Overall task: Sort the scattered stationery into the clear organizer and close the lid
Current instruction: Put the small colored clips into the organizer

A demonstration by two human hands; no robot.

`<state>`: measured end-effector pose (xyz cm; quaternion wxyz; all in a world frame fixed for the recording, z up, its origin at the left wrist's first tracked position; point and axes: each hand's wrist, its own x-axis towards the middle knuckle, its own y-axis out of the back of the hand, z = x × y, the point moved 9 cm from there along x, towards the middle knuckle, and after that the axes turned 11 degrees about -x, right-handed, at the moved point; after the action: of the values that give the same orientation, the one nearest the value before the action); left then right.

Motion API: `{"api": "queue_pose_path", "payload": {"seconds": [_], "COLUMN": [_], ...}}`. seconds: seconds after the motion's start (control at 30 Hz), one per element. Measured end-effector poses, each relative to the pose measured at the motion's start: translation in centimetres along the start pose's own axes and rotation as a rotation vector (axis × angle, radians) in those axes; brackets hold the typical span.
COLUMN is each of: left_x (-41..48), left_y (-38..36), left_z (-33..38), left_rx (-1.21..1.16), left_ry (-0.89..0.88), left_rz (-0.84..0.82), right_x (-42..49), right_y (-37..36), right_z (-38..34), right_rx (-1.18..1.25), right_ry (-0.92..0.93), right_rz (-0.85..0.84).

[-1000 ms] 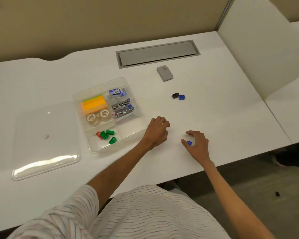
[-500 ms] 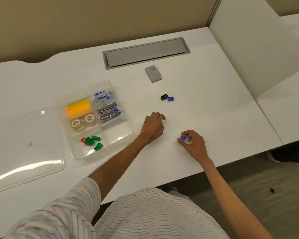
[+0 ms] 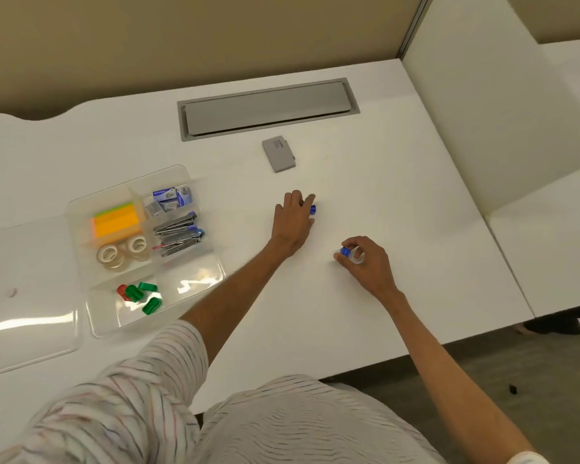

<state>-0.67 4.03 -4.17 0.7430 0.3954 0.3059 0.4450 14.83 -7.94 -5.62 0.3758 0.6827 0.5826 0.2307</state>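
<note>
Gathering the last small pieces looks to be the step in hand. Nearest, the right hand (image 3: 365,262) hovers low over the desk (image 3: 399,202), wrist bent, its grip closed on a blue sharpener (image 3: 345,252) pinched between thumb and curled fingertips and lifted just clear of the surface.

Left of it and about level, the organizer (image 3: 211,259) sits open. Green and red sharpeners (image 3: 138,294) lie in its near-left compartment, and the near-right compartment is bare. The lid (image 3: 24,296) lies flat just beside the organizer, on its left.

Farther out, the left arm stretches straight forward, and the left hand (image 3: 293,219) lies palm down with its fingers spread over a second sharpener (image 3: 312,209), which pokes out blue between forefinger and thumb. Whether that grip has closed on it or only covers it, I cannot tell. Something dark may sit under the fingers as well.

Beyond the hand, a grey box (image 3: 278,155) lies alone, well apart from the organizer.

Next, the left grip needs to close firmly on its piece. Both hands then carry across to the near-left compartment and drop in beside their like. The grey box remains to be fetched, and the lid goes on last.
</note>
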Motion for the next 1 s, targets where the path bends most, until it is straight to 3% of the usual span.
{"api": "queue_pose_path", "payload": {"seconds": [0.43, 1.0], "left_x": [0.8, -6.0], "left_y": [1.2, 10.6], "left_z": [-1.4, -9.5], "left_rx": [-0.004, -0.130], "left_ry": [-0.031, 0.104], "left_rz": [0.098, 0.275], "right_x": [5.5, 5.7], "right_y": [-0.8, -5.8], "right_z": [-2.1, -16.1], "right_rx": [-0.017, 0.036], "right_ry": [0.076, 0.297], "right_rz": [-0.035, -0.069]}}
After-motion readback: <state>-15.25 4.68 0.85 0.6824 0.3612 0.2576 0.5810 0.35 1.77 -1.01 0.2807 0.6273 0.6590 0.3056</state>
